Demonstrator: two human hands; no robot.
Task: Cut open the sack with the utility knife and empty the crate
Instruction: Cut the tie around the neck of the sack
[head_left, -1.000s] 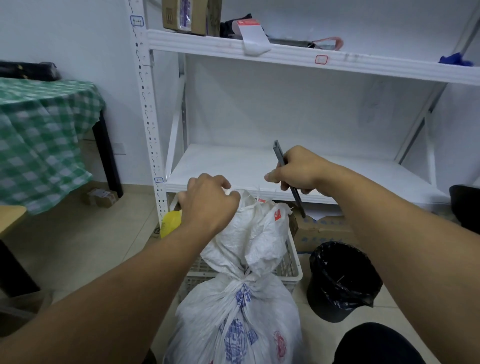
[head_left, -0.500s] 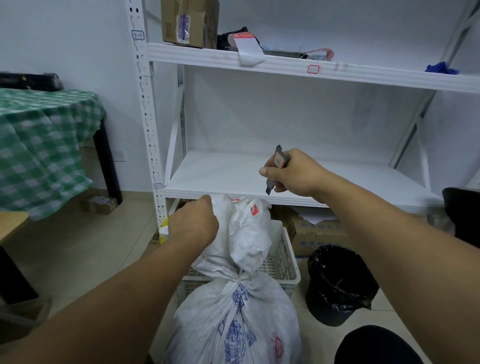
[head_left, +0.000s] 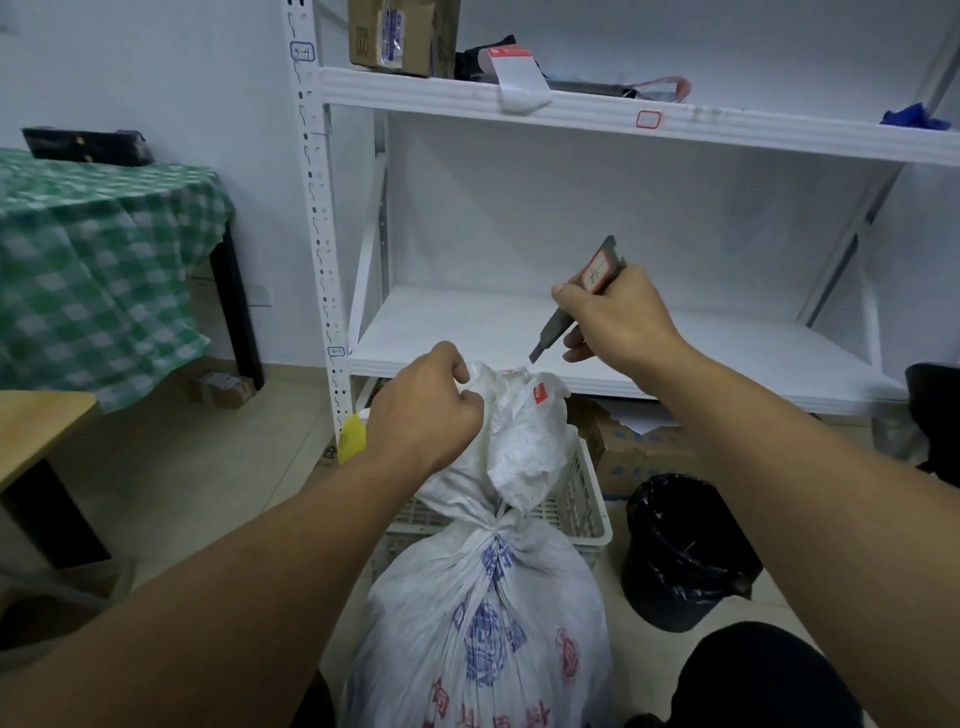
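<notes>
A white woven sack with blue and red print stands in front of me, tied at the neck. My left hand grips the gathered top of the sack above the knot. In my right hand is a grey utility knife, held tilted with its tip pointing down-left, just above the sack's top edge. A white slatted plastic crate sits on the floor behind the sack; what is in it is hidden.
A white metal shelving unit stands right behind the crate. A black lined bin sits to the right, cardboard boxes under the shelf. A green checked table and a wooden tabletop are on the left.
My right hand turned the knife over and brought its tip down toward the sack's top. My left hand shifted its grip on the gathered top.
</notes>
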